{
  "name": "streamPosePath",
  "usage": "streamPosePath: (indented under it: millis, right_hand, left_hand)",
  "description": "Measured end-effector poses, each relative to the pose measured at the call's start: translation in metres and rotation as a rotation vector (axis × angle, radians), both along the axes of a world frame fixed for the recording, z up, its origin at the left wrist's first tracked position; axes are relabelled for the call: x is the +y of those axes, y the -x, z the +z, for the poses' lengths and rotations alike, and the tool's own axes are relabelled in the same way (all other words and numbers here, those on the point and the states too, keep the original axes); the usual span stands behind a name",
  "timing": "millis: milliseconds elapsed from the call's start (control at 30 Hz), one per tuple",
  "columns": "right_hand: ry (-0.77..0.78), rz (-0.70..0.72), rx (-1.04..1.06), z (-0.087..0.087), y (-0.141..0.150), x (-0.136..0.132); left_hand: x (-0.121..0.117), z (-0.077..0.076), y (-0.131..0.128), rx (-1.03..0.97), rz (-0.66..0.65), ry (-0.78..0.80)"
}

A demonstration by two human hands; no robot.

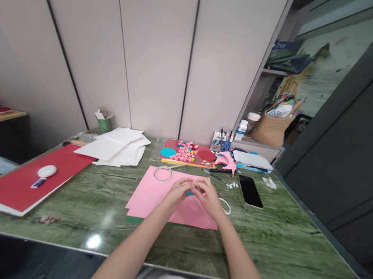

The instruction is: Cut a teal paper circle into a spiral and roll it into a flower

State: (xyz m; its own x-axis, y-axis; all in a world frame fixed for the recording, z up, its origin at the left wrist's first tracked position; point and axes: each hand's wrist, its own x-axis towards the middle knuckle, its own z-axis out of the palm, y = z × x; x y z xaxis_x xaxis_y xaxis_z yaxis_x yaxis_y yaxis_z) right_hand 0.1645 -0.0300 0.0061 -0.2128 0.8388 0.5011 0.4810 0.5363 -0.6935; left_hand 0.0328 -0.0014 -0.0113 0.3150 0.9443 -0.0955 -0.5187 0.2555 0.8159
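Broadly, things ring the middle of the green surface (282, 252), seemingly to leave the near edge to the arms. At far left, a red sheet (70, 162) lies flat with a white disc (47, 171) and a small tube (39, 183) on it, perhaps parked out of the way. Next, white paper (115, 144) is piled loosely towards the back. In the middle, pink paper (147, 195) spreads beneath the hands, probably as a work area, with a tape roll (163, 173) flat on its far left part. The left hand (177, 192) pinches a small blue piece (190, 191) over this paper; the right hand (207, 195) meets it from the other side, fingers curled in, likely to steady or shape something so small. Pink bits (187, 153) sit in a heap just beyond, handy for both hands. The phone (250, 191) lies face up at right, apart from the paper.

The fingers cover most of the blue piece, so its shape and the exact grip are hard to make out. A white ring (225, 206) is partly hidden by the right wrist. Farther right, the basket's (272, 129) contents blur together.
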Motion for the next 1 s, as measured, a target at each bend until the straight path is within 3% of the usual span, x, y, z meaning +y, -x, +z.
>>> streamPosePath:
  millis: [500, 1000]
  right_hand:
    - [-0.064, -0.182, 0.048, -0.0056, 0.0005, 0.0022]
    - [-0.08, -0.204, 0.023, -0.005, 0.0008, 0.0019]
  left_hand:
    - [-0.004, 0.0, -0.0029, 0.037, 0.026, 0.006]
    - [-0.0039, -0.0016, -0.0036, 0.066, 0.012, 0.023]
